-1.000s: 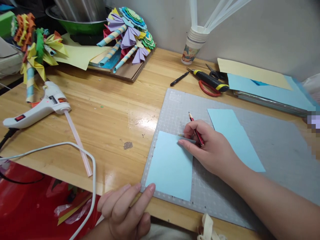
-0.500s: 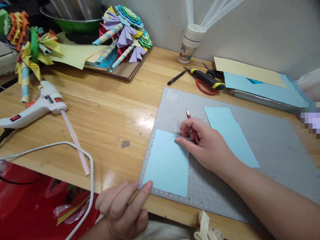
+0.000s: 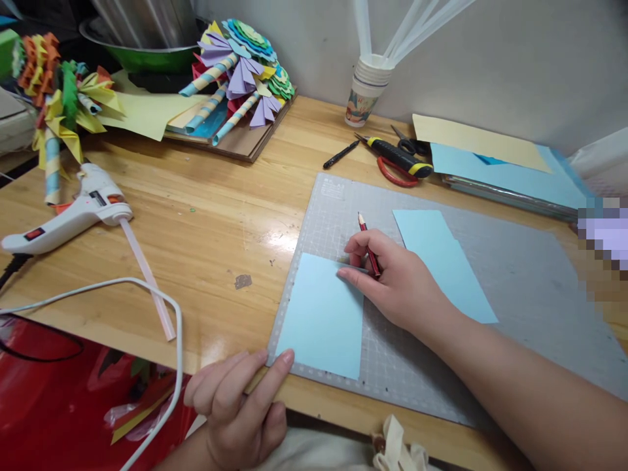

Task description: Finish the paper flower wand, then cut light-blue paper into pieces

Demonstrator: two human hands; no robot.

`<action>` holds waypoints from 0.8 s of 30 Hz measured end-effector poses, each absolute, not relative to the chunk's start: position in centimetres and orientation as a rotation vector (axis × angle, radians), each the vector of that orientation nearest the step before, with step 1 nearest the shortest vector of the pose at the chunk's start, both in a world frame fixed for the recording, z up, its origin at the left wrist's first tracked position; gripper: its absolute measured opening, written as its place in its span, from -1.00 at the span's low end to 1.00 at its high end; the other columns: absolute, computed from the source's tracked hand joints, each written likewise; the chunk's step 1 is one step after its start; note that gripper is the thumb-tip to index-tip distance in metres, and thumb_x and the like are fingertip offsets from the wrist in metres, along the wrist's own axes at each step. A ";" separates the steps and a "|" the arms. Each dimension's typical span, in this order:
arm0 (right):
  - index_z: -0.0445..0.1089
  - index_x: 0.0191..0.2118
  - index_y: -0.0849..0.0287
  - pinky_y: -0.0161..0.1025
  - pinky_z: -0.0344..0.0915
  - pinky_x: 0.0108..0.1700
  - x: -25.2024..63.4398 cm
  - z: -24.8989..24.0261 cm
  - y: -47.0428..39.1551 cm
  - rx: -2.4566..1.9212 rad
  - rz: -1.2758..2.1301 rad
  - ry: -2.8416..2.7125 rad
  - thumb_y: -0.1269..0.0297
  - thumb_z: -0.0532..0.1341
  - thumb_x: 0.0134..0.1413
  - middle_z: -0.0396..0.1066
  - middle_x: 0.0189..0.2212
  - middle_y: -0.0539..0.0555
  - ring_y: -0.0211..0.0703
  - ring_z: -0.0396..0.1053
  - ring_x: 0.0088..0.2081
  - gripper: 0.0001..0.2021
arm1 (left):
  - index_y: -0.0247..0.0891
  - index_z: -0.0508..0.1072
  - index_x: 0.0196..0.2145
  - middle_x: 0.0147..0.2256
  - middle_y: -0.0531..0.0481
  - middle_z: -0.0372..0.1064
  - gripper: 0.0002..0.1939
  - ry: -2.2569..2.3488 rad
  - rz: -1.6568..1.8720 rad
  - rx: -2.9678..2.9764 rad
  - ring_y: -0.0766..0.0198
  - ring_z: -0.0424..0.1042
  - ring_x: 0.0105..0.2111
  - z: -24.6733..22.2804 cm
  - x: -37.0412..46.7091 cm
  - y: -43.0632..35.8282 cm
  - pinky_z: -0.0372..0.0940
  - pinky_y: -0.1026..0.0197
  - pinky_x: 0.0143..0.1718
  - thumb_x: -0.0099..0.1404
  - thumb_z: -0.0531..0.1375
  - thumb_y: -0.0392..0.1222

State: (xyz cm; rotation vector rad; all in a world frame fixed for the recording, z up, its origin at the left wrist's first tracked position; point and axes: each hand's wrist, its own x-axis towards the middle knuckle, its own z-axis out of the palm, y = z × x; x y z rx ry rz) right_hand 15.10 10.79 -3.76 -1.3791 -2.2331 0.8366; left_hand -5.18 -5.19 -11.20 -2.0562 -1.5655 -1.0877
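Observation:
A light blue paper rectangle [image 3: 321,320] lies on the left part of the grey cutting mat [image 3: 520,275]. My right hand [image 3: 392,275] holds a dark red pencil [image 3: 369,245], tip pointing up and away, and its thumb and a finger meet at the sheet's upper right corner. My left hand [image 3: 245,405] rests at the mat's near left corner, index fingertip on the paper's lower left corner, the other fingers loosely bent and holding nothing. More blue paper [image 3: 444,261] lies on the mat behind my right hand.
A white glue gun [image 3: 73,209] with a clear stick and cable lies at the left. Behind are paper flowers [image 3: 240,72], a pen [image 3: 341,155], pliers [image 3: 400,157], scissors, paper cups [image 3: 366,91] with sticks, and stacked paper [image 3: 510,173]. A red bag [image 3: 44,405] is below the table edge.
The view has shifted slightly, so the mat and papers sit a little further left. Both hands keep nearly the same pose and places on the paper.

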 end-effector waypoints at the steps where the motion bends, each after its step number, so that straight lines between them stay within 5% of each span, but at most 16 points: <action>1: 0.23 -0.19 0.05 -0.31 0.18 -0.41 15.1 -3.8 10.8 -1.379 0.840 -2.228 0.35 0.21 0.06 0.35 -0.40 -0.07 -0.27 0.24 -0.47 -0.81 | -0.17 0.52 -0.19 -0.25 -0.11 0.30 -0.68 -1.580 -1.075 -2.081 0.20 0.29 -0.30 -10.9 -5.2 -5.2 0.11 0.09 -0.27 0.35 -0.02 -0.13; 8: 0.21 -0.17 0.05 -0.31 0.18 -0.41 15.3 -3.7 11.0 -1.332 0.862 -2.202 0.41 0.21 0.04 0.36 -0.30 -0.06 -0.31 0.21 -0.49 -0.77 | -0.22 0.48 -0.10 -0.16 -0.16 0.28 -0.69 -1.701 -1.038 -2.232 0.10 0.30 -0.20 -8.4 -5.4 -5.4 0.14 0.03 -0.16 0.18 0.14 -0.28; 18: 0.21 -0.13 0.06 -0.29 0.23 -0.42 16.0 -3.8 10.5 -1.161 0.831 -2.178 0.36 0.16 0.14 0.41 -0.31 -0.03 -0.31 0.24 -0.52 -0.82 | -0.11 0.47 -0.09 -0.07 -0.12 0.30 -0.68 -1.825 -0.978 -2.266 0.05 0.31 -0.12 -7.1 -5.3 -5.2 0.15 -0.01 -0.09 0.19 0.17 -0.32; 22: 0.25 -0.05 0.09 -0.10 0.29 -0.09 16.4 -2.7 8.9 -0.928 0.681 -2.464 0.30 0.16 0.17 0.48 -0.18 0.08 -0.08 0.42 -0.12 -0.77 | -0.15 0.46 -0.09 -0.07 -0.14 0.30 -0.66 -1.810 -0.974 -2.272 0.05 0.29 -0.10 -7.2 -5.0 -5.2 0.14 -0.02 -0.09 0.17 0.20 -0.36; 24: 0.22 0.01 0.11 0.05 0.09 0.19 16.3 -2.2 8.1 -0.806 0.707 -2.628 0.27 0.14 0.21 0.44 -0.03 0.12 -0.01 0.23 0.17 -0.73 | -0.13 0.48 -0.11 -0.08 -0.12 0.32 -0.69 -1.843 -1.020 -2.243 0.06 0.30 -0.11 -7.3 -4.8 -5.2 0.13 -0.01 -0.08 0.18 0.20 -0.35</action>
